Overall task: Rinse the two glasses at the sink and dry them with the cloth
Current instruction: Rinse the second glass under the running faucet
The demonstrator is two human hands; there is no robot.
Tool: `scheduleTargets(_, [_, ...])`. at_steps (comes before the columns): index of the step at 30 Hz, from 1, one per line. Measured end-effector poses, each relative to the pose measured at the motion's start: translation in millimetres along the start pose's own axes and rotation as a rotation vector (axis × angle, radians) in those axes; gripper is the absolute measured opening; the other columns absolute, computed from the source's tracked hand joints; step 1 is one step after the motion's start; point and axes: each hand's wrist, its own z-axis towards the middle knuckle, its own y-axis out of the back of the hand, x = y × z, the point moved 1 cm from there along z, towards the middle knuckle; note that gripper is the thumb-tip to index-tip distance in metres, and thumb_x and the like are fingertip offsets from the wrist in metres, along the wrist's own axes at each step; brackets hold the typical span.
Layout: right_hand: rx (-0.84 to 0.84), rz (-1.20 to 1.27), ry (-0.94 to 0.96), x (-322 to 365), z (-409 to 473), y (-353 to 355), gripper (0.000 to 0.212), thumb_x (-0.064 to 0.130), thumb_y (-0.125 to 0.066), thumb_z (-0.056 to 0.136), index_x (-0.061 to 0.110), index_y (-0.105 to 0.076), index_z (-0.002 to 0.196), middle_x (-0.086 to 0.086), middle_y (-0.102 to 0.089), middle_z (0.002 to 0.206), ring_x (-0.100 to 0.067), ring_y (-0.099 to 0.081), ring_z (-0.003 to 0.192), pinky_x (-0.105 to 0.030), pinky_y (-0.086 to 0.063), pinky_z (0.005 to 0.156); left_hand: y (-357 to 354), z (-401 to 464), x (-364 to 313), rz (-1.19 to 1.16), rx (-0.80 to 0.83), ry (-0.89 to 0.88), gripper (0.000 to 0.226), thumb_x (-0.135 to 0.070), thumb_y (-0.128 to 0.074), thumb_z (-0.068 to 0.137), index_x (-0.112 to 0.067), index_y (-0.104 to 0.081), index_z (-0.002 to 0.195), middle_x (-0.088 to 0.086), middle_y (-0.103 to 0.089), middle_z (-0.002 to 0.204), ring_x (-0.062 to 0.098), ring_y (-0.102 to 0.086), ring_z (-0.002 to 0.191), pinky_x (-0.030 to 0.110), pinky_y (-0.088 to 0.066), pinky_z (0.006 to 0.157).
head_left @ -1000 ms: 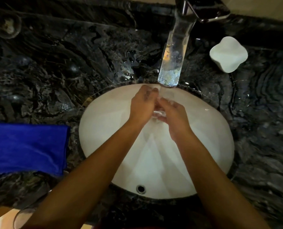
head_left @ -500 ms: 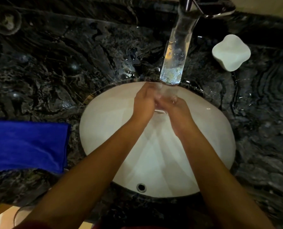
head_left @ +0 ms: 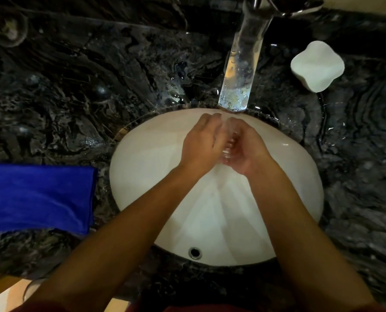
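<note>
Both hands' fingers curl round a clear glass under the faucet; its axis is unclear.

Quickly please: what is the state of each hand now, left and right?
Left hand: fingers curled round the clear glass, holding it.
Right hand: also gripping the glass.

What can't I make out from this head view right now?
- Glass: mostly covered by the left hand and right hand; its shape is unclear.
- Second glass: only a faint rim at the bottom left, behind the left forearm.
- Faucet handle: cut off by the top edge.
- Blue cloth: cut off by the left edge.
</note>
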Motion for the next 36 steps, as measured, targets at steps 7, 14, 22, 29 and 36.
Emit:
scheduleTargets(7, [-0.027,-0.04,0.041,-8,2,-8,0.013,0.019,-0.062,0.083,0.016,-0.07,0.073,-0.007,-0.068,0.072,-0.029,-0.067,0.081,-0.039,-0.052,0.071,-9,-7,9,-0.094,-0.193,-0.155,0.027,-0.027,-0.077,0.09,-0.009,-0.065,0.106,0.009,-0.065,0.108,0.025,-0.063,0.098,0.035,-0.053,0.08])
scheduleTargets(14, [-0.313,-0.095,0.366,-11,-17,-24,0.029,0.026,-0.063,0.095,0.012,-0.07,0.07,-0.003,-0.069,0.064,-0.017,-0.067,0.061,-0.03,-0.053,0.058,-7,3,-12,-0.358,-0.175,0.261,0.015,-0.023,-0.051,0.097,-0.018,-0.061,0.086,-0.003,-0.064,0.085,0.01,-0.062,0.078,0.026,-0.048,0.069])
scheduleTargets(22, [-0.312,-0.62,0.924,-29,-24,-6,0.045,0.039,-0.059,0.097,0.009,-0.075,0.068,-0.007,-0.071,0.06,-0.027,-0.068,0.058,-0.046,-0.055,0.061,11,16,-8,-1.012,0.338,0.83,0.037,-0.038,-0.051,0.099,-0.01,-0.072,0.112,0.0,-0.075,0.093,0.015,-0.069,0.08,0.033,-0.049,0.076])
scheduleTargets(29, [-0.219,0.015,0.41,-5,-32,-7,0.026,0.026,-0.063,0.097,0.015,-0.075,0.077,-0.008,-0.076,0.074,-0.023,-0.074,0.067,-0.034,-0.059,0.068,-1,15,-28,-0.716,0.072,0.59,0.038,-0.039,-0.046,0.1,-0.011,-0.072,0.1,0.009,-0.078,0.09,0.021,-0.076,0.085,0.038,-0.061,0.081])
scheduleTargets(36, [0.197,0.31,0.088,-8,-21,3,0.041,0.045,-0.057,0.099,0.011,-0.071,0.117,-0.017,-0.064,0.117,-0.031,-0.064,0.102,-0.041,-0.05,0.082,10,7,-12,-1.087,0.373,0.518,0.049,-0.034,-0.055,0.102,0.005,-0.058,0.132,0.019,-0.062,0.124,0.031,-0.06,0.115,0.046,-0.047,0.099])
